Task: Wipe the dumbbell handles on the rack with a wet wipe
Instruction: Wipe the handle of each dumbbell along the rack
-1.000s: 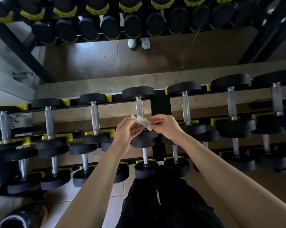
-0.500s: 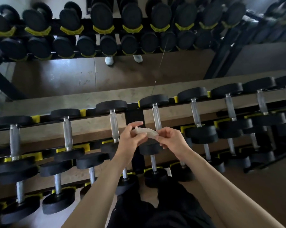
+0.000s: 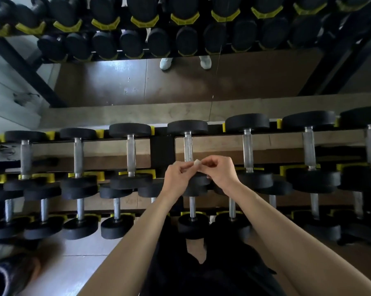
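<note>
A black rack (image 3: 162, 146) carries rows of black dumbbells with metal handles. My left hand (image 3: 176, 178) and my right hand (image 3: 219, 174) meet in front of the middle of the top row. Both pinch a small folded white wet wipe (image 3: 196, 162) between their fingertips. Only a corner of the wipe shows. The wipe sits just below the lower end of one dumbbell handle (image 3: 188, 146), close to it; contact cannot be told. My hands hide that dumbbell's near head.
More handles stand left (image 3: 130, 155) and right (image 3: 248, 150) on the top row, with a lower row (image 3: 192, 207) beneath. A mirror (image 3: 180, 82) behind the rack reflects dumbbells and white shoes. A dark shoe (image 3: 7, 274) lies on the floor at lower left.
The wipe has been folded from a loose, spread sheet into a small wad between my fingertips. The view swung left and then back right along the rack.
</note>
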Demonstrator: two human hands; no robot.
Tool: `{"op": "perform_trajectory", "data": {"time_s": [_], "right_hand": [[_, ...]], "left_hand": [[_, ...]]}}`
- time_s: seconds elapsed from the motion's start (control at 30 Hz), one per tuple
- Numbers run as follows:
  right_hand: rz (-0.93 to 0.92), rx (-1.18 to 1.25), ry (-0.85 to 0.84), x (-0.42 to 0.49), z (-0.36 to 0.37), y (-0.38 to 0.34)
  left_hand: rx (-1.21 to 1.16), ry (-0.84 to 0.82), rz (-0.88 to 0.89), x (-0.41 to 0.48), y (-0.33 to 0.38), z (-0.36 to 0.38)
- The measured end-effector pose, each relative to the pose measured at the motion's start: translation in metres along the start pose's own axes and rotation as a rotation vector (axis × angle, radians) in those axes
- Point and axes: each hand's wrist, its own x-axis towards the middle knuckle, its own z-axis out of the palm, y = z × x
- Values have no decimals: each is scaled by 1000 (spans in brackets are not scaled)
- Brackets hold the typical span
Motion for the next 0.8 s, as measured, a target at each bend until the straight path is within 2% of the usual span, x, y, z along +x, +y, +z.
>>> {"op": "perform_trajectory", "data": {"time_s": [0.1,0.2,0.33,0.47,0.57,0.8], "right_hand": [[-25,6,-86,13,0,6],[-18,-23,-84,31,3,10],[42,-145,-52,52,12,16],[30,-230,-116,67,26,21],[42,-249,-122,71,39,25],[68,-292,-41,63,53,33]], "left_hand": [[32,94,-111,12,-15,6],[96,217,-232,29,-24,2],[176,351,-219,63,-27,-10],[194,402,-212,104,-24,-13],[232,382,-218,119,-25,-6],[388,153,-193,96,-58,-12]]}}
